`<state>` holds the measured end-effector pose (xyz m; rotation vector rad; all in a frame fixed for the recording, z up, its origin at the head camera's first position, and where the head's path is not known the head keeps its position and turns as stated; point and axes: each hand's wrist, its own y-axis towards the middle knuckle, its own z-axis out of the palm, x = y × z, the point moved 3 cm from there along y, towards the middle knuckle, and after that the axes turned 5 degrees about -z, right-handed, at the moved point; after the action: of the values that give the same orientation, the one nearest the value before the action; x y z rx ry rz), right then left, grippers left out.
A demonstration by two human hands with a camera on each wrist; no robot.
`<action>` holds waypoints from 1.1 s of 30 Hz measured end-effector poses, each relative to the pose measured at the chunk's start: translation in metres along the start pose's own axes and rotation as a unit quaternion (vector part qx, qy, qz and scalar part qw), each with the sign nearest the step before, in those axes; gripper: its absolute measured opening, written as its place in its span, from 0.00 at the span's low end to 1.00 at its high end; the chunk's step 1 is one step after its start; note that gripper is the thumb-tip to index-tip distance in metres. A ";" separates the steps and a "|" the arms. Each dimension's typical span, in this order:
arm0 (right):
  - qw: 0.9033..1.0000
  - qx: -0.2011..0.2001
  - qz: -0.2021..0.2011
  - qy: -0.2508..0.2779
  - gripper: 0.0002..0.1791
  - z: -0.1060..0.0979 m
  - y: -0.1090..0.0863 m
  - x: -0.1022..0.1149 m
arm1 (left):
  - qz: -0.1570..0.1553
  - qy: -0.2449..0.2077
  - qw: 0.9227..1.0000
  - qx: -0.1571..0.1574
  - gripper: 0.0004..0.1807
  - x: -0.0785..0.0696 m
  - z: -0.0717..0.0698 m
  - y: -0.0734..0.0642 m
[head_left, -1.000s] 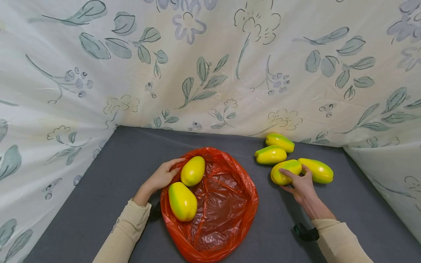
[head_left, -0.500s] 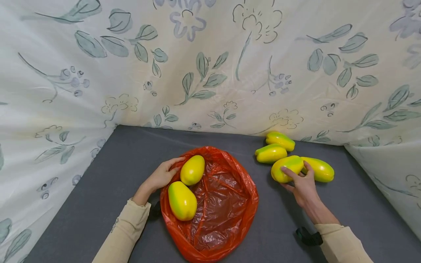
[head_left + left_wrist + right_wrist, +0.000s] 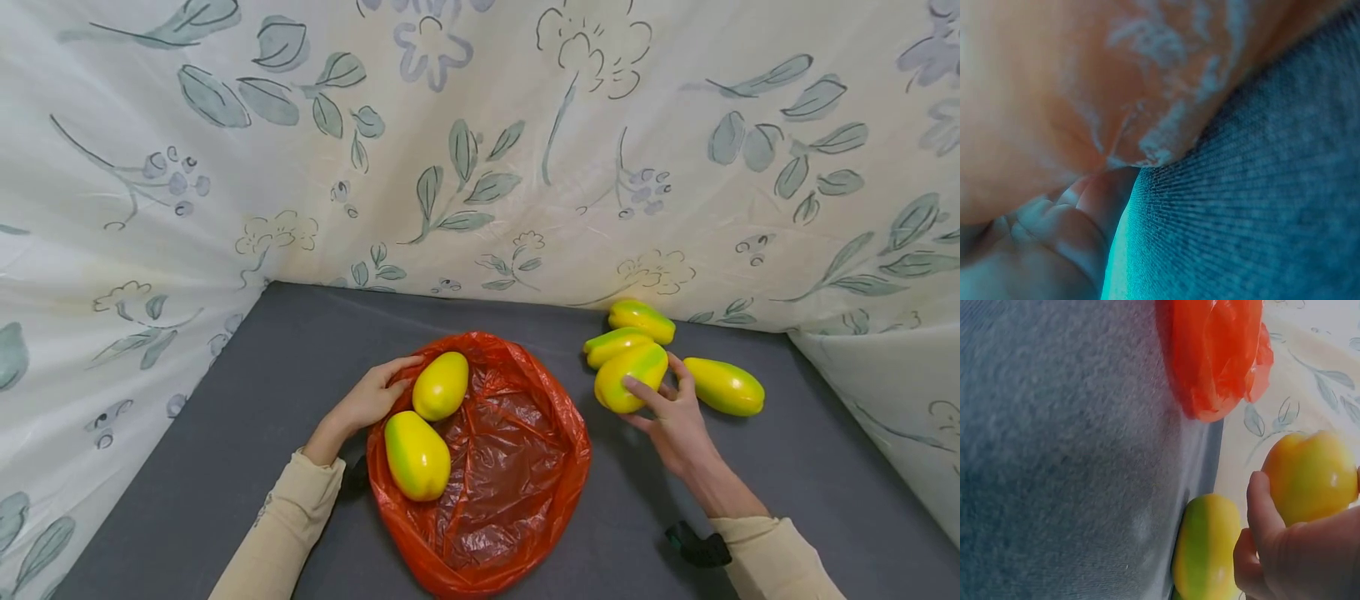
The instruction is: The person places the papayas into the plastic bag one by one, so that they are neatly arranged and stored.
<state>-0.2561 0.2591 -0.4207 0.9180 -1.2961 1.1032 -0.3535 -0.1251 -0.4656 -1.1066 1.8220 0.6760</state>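
Note:
My right hand (image 3: 670, 422) grips a yellow-green papaya (image 3: 628, 379), thumb on the near side and fingers round the far side. The right wrist view shows this papaya (image 3: 1313, 478) raised above the dark surface. On the left, my left hand (image 3: 372, 397) holds the rim of a red plastic bag (image 3: 558, 492), which lies spread wide with its mouth upward. Two papayas rest inside along the bag's left side, an upper one (image 3: 440, 386) and a lower one (image 3: 417, 456). In the left wrist view the bag's wall (image 3: 1116, 81) partly hides my left hand (image 3: 1047, 244).
Behind the held papaya lie two more, one partly covered (image 3: 611, 343) and one at the back (image 3: 642, 320). Another papaya (image 3: 724, 387) lies to the right of my right hand. A floral cloth (image 3: 480, 167) walls in the dark grey table (image 3: 300, 333) at the back and sides.
My right hand has lifted the papaya and moved it left, away from the rightmost one and partly over the one behind. The left hand stays at the bag's rim.

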 end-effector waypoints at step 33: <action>0.984 0.179 0.005 0.007 0.43 0.031 -0.020 0.002 | -0.001 -0.001 1.000 0.001 0.24 -0.001 -0.002 -0.002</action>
<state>-0.2444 0.2247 -0.4148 1.1668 -1.1092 1.3754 -0.3523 -0.1267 -0.4637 -1.1044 1.8193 0.6741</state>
